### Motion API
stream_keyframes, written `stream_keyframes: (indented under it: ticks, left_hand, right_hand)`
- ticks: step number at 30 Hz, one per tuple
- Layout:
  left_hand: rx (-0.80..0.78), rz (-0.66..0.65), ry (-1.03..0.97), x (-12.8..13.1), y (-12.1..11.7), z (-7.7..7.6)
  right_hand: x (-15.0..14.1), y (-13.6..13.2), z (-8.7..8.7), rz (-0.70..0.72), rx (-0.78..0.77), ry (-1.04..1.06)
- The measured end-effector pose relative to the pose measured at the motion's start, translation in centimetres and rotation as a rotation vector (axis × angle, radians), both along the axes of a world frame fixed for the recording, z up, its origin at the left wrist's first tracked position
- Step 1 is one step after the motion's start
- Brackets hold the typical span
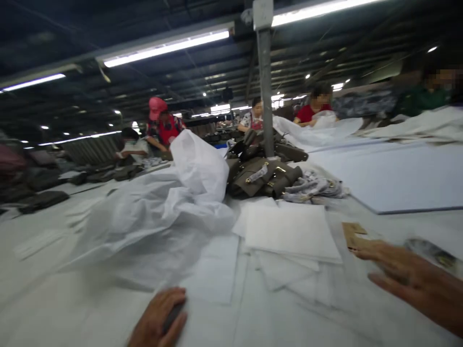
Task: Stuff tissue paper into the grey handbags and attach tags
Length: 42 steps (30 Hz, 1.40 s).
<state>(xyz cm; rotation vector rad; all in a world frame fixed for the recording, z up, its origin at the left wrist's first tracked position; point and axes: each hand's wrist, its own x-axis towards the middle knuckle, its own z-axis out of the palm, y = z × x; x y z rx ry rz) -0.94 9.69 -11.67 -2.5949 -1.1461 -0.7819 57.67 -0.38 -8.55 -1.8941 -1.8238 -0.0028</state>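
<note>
My left hand (159,318) is low on the white table, its fingers and thumb curved around a small dark object (172,315) that is mostly hidden. My right hand (405,274) reaches in from the right, fingers stretched out and thumb apart, a little blurred. Its fingertips are at the edge of a brown cardboard piece (352,234); I cannot tell whether they touch it. Between the hands lie loose white sheets (289,231). A crumpled white sheet of wrapping material (173,212) rises beyond my left hand.
Dark olive bags (260,176) with gold buckles are heaped around a metal post (266,91). Wrapped straps (314,188) lie beside them. A large pale board (401,173) covers the right side. A blurred clear-wrapped item (432,253) is near my right wrist. Several people work across the tables.
</note>
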Motion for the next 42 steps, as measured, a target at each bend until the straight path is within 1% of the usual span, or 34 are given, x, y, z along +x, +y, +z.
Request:
stream_keyframes:
  ticks: [1,2,3,4,6,8,10,11,13,15,17,20,22,24,26,28,30,32,33,34,35,37,39,41,42]
  left_hand:
    - [-0.038,0.034,-0.002,0.2,-0.2,0.5]
    - [-0.068,0.055,-0.008,0.5,-0.4,1.0]
    - [-0.103,0.061,-0.014,0.9,-0.4,1.3]
    - [-0.131,0.062,-0.025,1.2,-0.5,1.4]
    - [-0.16,0.048,-0.049,1.4,-0.7,1.4]
    - [-0.143,0.027,-0.078,1.1,-0.5,0.8]
    - [-0.11,0.002,-0.107,0.7,-0.1,0.1]
    - [-0.103,-0.009,-0.119,0.5,0.2,-0.2]
    - [-0.113,-0.021,-0.133,0.4,0.4,-0.4]
    - [-0.15,-0.02,-0.136,0.6,0.2,-0.2]
    - [-0.185,-0.019,-0.135,0.9,0.0,0.2]
    - [-0.215,-0.021,-0.141,1.2,-0.2,0.7]
    - [-0.226,-0.024,-0.151,1.1,-0.2,0.7]
    - [-0.246,-0.03,-0.158,1.0,-0.2,0.6]
    - [-0.267,-0.029,-0.169,1.0,-0.3,0.6]
    - [-0.296,-0.019,-0.176,1.2,-0.3,0.8]
    - [-0.373,0.029,-0.155,1.7,-0.2,1.6]
    - [-0.48,0.096,-0.14,2.8,0.2,3.1]
    - [-0.493,0.113,-0.155,3.6,0.7,4.0]
    - [-0.46,0.105,-0.179,4.6,1.4,5.0]
    - [-0.382,0.071,-0.203,5.8,2.2,6.1]
    - [-0.15,-0.032,-0.209,8.7,4.5,8.3]
    - [0.031,-0.097,-0.136,12.1,7.2,10.3]
    - [0.101,-0.085,-0.037,15.5,10.1,11.5]
    - [0.104,-0.063,0.005,17.1,11.6,11.8]
  right_hand:
    - [-2.1,-0.2,-1.4,0.094,0.074,-0.082]
    - [-4.1,-0.4,-2.2,0.171,0.146,-0.154]
    - [-5.9,-0.5,-2.4,0.226,0.192,-0.206]
    - [-7.6,-0.5,-2.1,0.262,0.209,-0.233]
    - [-10.3,-0.3,-0.4,0.284,0.175,-0.222]
    - [-12.2,0.1,1.7,0.278,0.102,-0.157]
    - [-13.8,0.1,3.4,0.277,0.016,-0.086]
    - [-14.7,-0.1,3.9,0.28,-0.02,-0.06]
    - [-16.6,-1.1,4.1,0.302,-0.084,-0.043]
    - [-18.8,-2.4,3.3,0.344,-0.136,-0.065]
    - [-21.0,-3.7,1.8,0.394,-0.156,-0.104]
    - [-23.3,-4.9,-0.7,0.384,-0.11,-0.15]
    - [-23.9,-5.3,-2.0,0.343,-0.066,-0.143]
    - [-24.0,-5.4,-2.8,0.31,-0.03,-0.099]
    - [-23.8,-5.5,-3.1,0.289,-0.028,-0.049]
    - [-23.5,-5.6,-3.1,0.28,-0.055,-0.034]
    - [-23.4,-5.7,-3.0,0.292,-0.063,-0.046]
    - [-23.3,-5.7,-2.9,0.302,0.002,-0.064]
    - [-23.4,-5.6,-3.0,0.302,0.055,-0.078]
    - [-23.4,-5.6,-3.0,0.299,0.111,-0.1]
    - [-23.5,-5.5,-3.0,0.298,0.163,-0.132]
    - [-23.5,-5.2,-3.1,0.3,0.234,-0.213]
    - [-23.3,-4.7,-3.2,0.318,0.293,-0.306]
    - [-22.8,-4.0,-3.5,0.34,0.343,-0.382]
    - [-22.6,-3.7,-3.7,0.352,0.353,-0.407]
